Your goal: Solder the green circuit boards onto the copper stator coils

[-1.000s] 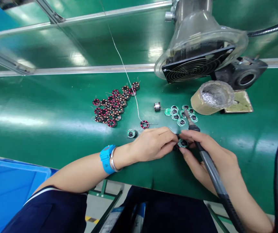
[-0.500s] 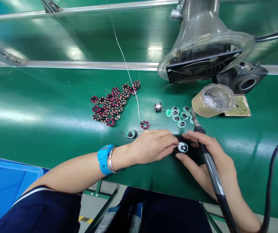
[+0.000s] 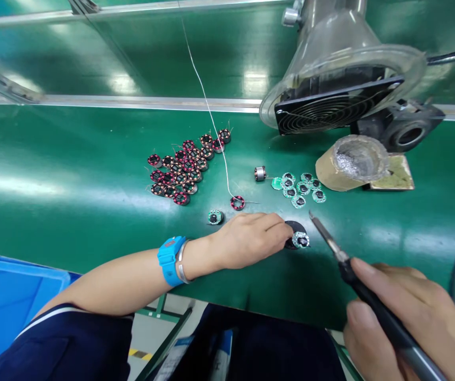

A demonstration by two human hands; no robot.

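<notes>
Closed at the fingertips, my left hand (image 3: pixel 253 241) grips the left edge of a small round circuit board (image 3: pixel 301 240). The board sits over a black round base (image 3: pixel 294 227), partly hidden by those fingers. In my right hand (image 3: pixel 421 307) is a soldering iron (image 3: pixel 370 307), its fingers wrapped around the dark handle. The iron's tip points up and left, just right of the board and apart from it. Left of my wrist lies a coil with a green board on it (image 3: pixel 215 217). A red-wound coil ring (image 3: pixel 237 202) rests beside solder wire (image 3: pixel 223 156) hanging from above.
Several wound coils (image 3: pixel 180 169) are grouped at left, with loose green boards (image 3: pixel 303 188) and a metal-sided coil (image 3: pixel 260 173) at centre right. Behind stand a cup (image 3: pixel 328 169), a sponge tray (image 3: pixel 398 174), an iron holder (image 3: pixel 406 132) and a fan hood (image 3: pixel 326 108).
My right hand has drawn back right and down from the base, shifting its hold so the iron now points toward the board. My left hand stays almost in place.
</notes>
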